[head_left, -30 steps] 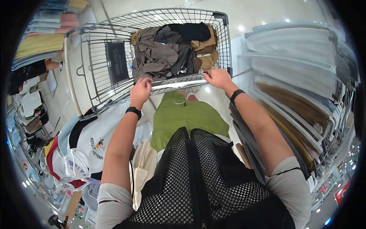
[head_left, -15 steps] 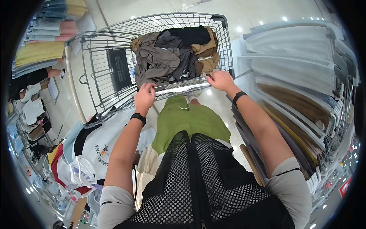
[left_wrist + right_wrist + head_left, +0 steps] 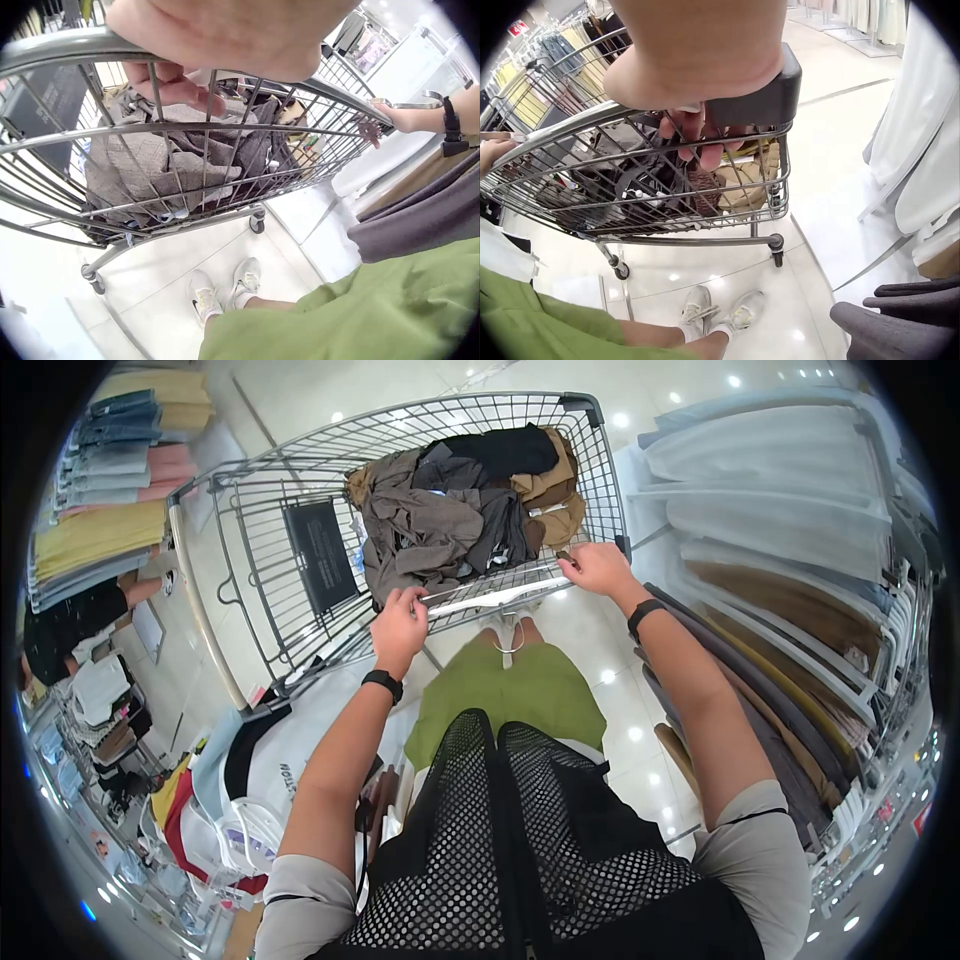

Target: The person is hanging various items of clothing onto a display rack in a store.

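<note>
My left hand (image 3: 400, 630) grips the near long rim of a wire shopping cart (image 3: 243, 540), fingers curled over it into the basket in the left wrist view. Near the cart's right corner, my right hand (image 3: 600, 572) holds the same rim, its fingers (image 3: 711, 156) hanging inside the wires. A white clothes hanger (image 3: 492, 600) lies along the rim between both hands, its metal hook (image 3: 510, 647) pointing toward me. Inside the basket are heaped garments: a crumpled grey-brown one (image 3: 425, 525), a black one (image 3: 505, 452) and tan ones (image 3: 555, 520).
Pale trousers (image 3: 765, 445) and darker ones hang on a rack close at the right. White shirts (image 3: 310, 700) hang by the cart's near left corner. Folded clothes (image 3: 100, 540) are stacked at far left, near a person's leg (image 3: 143, 592). Glossy tiles (image 3: 680, 390) lie beyond the cart.
Cart and hands have shifted slightly right and down in the head view, and the shirts at lower left have slid in the picture. Both hands have kept their grip on the rim.
</note>
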Demonstrator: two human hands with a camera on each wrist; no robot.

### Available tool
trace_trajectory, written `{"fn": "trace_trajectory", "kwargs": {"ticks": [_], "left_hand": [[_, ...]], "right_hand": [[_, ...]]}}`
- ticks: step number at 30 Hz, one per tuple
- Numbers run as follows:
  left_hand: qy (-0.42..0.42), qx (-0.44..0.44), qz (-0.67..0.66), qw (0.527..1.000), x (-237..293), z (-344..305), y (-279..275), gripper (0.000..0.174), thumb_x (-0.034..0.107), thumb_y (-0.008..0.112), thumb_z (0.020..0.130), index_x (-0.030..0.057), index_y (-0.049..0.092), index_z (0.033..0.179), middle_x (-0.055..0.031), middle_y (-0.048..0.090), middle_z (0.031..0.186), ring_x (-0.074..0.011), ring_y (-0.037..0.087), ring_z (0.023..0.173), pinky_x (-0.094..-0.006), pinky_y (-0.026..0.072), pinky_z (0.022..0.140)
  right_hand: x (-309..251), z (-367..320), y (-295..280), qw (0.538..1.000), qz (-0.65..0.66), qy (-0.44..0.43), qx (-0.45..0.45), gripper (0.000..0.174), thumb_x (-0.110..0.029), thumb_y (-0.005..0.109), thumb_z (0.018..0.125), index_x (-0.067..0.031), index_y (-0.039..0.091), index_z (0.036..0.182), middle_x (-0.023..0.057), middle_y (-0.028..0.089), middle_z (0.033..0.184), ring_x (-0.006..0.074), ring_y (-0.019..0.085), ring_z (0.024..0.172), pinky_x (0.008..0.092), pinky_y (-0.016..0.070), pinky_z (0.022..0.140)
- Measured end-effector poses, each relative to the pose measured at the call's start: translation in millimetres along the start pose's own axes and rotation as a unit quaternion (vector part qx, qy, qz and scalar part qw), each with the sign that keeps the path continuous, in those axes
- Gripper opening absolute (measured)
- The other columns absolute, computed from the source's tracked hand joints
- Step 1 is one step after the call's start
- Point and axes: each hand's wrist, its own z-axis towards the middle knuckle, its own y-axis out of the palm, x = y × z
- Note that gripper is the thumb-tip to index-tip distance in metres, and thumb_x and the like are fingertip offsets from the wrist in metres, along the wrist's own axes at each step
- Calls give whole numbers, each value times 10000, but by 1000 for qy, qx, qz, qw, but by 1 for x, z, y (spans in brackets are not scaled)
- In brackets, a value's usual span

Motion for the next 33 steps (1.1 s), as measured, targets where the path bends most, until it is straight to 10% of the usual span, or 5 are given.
{"fn": "trace_trajectory", "kwargs": {"ticks": [33], "left_hand": [[47, 39, -10, 998, -13, -11, 9, 195, 216, 572, 933, 216, 697, 1082, -58, 639, 994, -336, 689, 795, -464, 542, 676]], "right_hand": [[-8, -17, 25, 998, -23, 13, 49, 475, -458, 563, 916, -40, 713, 746, 191, 689, 751, 414, 671, 747, 529, 520, 691]]}}
